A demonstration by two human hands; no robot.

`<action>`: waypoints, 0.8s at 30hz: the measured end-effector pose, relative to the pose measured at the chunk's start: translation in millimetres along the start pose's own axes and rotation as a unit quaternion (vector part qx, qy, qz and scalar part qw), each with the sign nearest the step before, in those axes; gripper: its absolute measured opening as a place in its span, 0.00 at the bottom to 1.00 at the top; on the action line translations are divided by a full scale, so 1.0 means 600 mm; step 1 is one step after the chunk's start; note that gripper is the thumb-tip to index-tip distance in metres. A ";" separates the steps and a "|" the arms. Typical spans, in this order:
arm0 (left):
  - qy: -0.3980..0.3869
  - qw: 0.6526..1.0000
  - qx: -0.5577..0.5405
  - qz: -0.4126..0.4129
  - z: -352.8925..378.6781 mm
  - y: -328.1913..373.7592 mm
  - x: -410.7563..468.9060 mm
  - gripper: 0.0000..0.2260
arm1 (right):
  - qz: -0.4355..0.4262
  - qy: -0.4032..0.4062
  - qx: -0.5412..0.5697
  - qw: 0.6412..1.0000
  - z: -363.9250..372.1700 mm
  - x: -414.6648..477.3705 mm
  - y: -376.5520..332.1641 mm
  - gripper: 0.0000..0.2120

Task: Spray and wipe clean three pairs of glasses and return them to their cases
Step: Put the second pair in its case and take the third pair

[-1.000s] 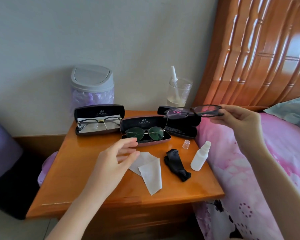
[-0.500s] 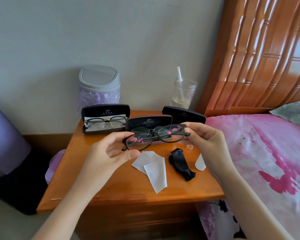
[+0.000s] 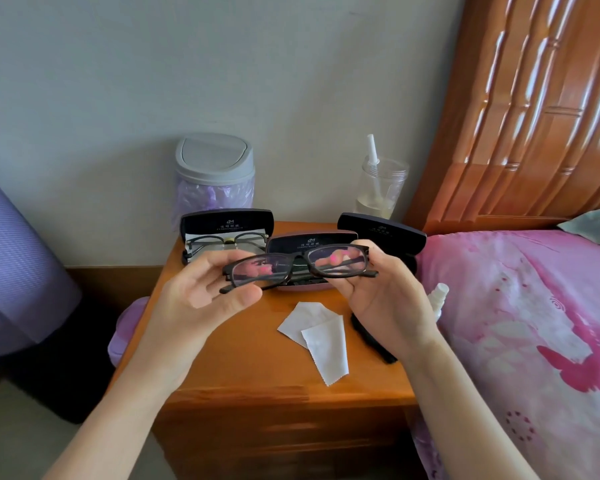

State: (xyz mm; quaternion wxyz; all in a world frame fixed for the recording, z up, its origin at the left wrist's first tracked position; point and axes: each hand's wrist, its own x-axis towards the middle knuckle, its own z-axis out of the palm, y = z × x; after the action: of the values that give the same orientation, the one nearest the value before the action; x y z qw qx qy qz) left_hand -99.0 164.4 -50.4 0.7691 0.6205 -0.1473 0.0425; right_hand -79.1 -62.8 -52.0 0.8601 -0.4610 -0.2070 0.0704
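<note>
Table (image 3: 243,368), open cases (image 3: 227,221) lined along its back for returns. Dark-framed glasses (image 3: 300,268) held level above it, lenses toward me to inspect: my left grip (image 3: 201,299) pinches one end, right grip (image 3: 385,299) the other. Cloth (image 3: 321,336), spray bottle (image 3: 437,299) close by

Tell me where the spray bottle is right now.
In the head view, the white spray bottle sits at the right edge of the wooden nightstand, partly hidden behind the right hand, between the black cloth and the pink bedspread.
</note>
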 end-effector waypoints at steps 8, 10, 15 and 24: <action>-0.017 0.999 -0.005 0.044 -0.005 0.002 -0.005 0.23 | -0.014 -0.008 0.038 0.999 0.009 0.002 0.011 0.11; -0.017 0.998 0.016 0.065 -0.007 0.008 -0.006 0.22 | -0.027 0.001 0.010 1.000 0.011 0.003 0.008 0.11; -0.027 0.990 0.095 0.101 -0.014 0.025 -0.012 0.23 | -0.066 0.041 -0.121 0.990 0.016 0.001 0.000 0.12; -0.032 0.975 0.181 0.123 -0.032 0.028 -0.016 0.25 | -0.076 0.057 -0.234 0.968 0.019 -0.008 -0.001 0.13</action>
State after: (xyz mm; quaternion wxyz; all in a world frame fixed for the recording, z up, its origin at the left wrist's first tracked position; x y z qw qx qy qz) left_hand -108.9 187.7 -40.8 0.6281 0.7272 -0.2370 0.1433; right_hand -88.3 -55.9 -47.1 0.7416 -0.6354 -0.2031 -0.0716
